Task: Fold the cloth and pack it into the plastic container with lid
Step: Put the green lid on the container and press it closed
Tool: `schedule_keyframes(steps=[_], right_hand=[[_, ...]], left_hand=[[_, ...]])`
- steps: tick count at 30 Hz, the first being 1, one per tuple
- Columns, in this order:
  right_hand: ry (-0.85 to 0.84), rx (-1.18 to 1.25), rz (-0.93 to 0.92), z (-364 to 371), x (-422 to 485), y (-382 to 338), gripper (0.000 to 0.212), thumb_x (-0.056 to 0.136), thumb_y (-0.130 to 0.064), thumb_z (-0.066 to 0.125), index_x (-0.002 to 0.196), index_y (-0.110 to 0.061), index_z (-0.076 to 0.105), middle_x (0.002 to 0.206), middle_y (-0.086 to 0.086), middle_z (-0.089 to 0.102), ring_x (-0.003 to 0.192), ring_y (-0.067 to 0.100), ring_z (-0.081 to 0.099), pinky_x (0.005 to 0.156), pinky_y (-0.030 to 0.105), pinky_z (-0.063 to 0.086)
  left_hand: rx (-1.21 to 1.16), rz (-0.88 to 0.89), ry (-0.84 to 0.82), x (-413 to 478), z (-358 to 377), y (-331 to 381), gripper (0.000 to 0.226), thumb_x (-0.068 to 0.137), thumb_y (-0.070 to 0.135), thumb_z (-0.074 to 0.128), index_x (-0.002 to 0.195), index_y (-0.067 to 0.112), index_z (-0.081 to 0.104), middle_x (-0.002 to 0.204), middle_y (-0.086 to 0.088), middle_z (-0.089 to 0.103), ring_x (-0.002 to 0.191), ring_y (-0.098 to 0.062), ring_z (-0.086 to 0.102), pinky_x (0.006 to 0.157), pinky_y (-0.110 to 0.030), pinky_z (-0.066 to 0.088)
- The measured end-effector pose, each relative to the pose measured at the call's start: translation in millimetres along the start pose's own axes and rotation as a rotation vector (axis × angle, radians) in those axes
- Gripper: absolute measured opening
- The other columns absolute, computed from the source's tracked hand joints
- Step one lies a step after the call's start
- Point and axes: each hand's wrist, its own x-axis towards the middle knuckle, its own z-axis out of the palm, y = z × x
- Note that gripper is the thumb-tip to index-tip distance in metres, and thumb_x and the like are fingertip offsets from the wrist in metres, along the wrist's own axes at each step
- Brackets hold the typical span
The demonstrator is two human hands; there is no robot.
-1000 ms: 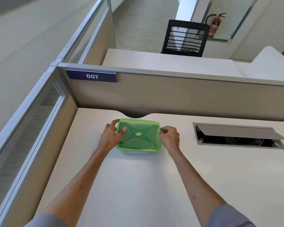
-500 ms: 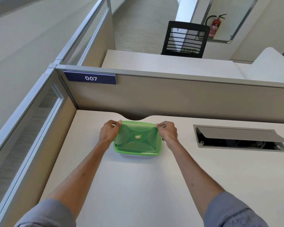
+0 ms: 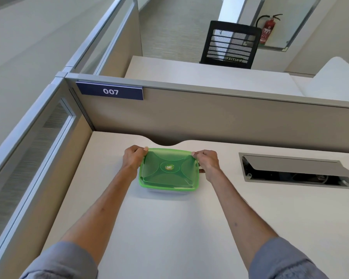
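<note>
Plastic container with green lid rests on the desk, near its far edge. Left hand pinches the lid's 10 o'clock corner; right hand grips its 2 o'clock corner. Cloth not discernible through the lid.

bright even light, sharp, edges warped

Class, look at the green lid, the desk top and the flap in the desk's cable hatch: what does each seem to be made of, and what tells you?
Green lid: translucent plastic, glossy; light passes through its moulded ribs. Desk top: probably laminate, pale, matt and even. Hatch flap: grey, thin, flat and smooth, possibly metal or plastic; unclear.
</note>
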Motion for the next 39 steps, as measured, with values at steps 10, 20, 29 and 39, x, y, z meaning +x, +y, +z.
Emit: schedule_keyframes(steps=[10, 20, 29, 39], right_hand=[[0.095, -0.006, -0.021, -11, -28, 17, 0.024, 0.1, -0.034, 0.074, 0.11, -0.012, 0.073, 0.113, 0.01, 0.077, 0.086, 0.029, 0.072, 0.081, 0.047, 0.065], [-0.053, 0.218, 0.122, -25, -95, 85, 0.026, 0.1, -0.02, 0.072, 0.107, 0.005, 0.07, 0.09, 0.018, 0.075, 0.071, 0.032, 0.07, 0.068, 0.043, 0.064], [-0.051, 0.254, 0.118, -28, -96, 76, 0.024, 0.096, 0.001, 0.076, 0.109, 0.021, 0.071, 0.087, 0.025, 0.072, 0.075, 0.035, 0.069, 0.089, 0.051, 0.067], [-0.092, 0.249, 0.162, -31, -103, 69, 0.022, 0.098, 0.004, 0.073, 0.114, 0.018, 0.07, 0.089, 0.025, 0.069, 0.065, 0.03, 0.065, 0.071, 0.041, 0.064]], left_hand=[[-0.01, 0.047, -0.028, -42, -14, -12, 0.053, 0.108, 0.051, 0.061, 0.136, 0.006, 0.066, 0.128, -0.014, 0.074, 0.119, -0.034, 0.07, 0.105, -0.057, 0.061], [0.11, 0.09, 0.01, -106, -27, -68, 0.045, 0.104, 0.039, 0.071, 0.136, 0.009, 0.063, 0.107, -0.011, 0.074, 0.094, -0.029, 0.077, 0.079, -0.045, 0.066], [-0.138, 0.059, -0.031, -114, -20, -67, 0.042, 0.105, 0.024, 0.073, 0.134, -0.002, 0.055, 0.106, -0.021, 0.066, 0.086, -0.03, 0.071, 0.098, -0.052, 0.063], [-0.079, 0.094, 0.001, -118, -19, -74, 0.037, 0.105, 0.03, 0.072, 0.127, 0.003, 0.058, 0.094, -0.013, 0.07, 0.087, -0.034, 0.075, 0.098, -0.056, 0.064]])
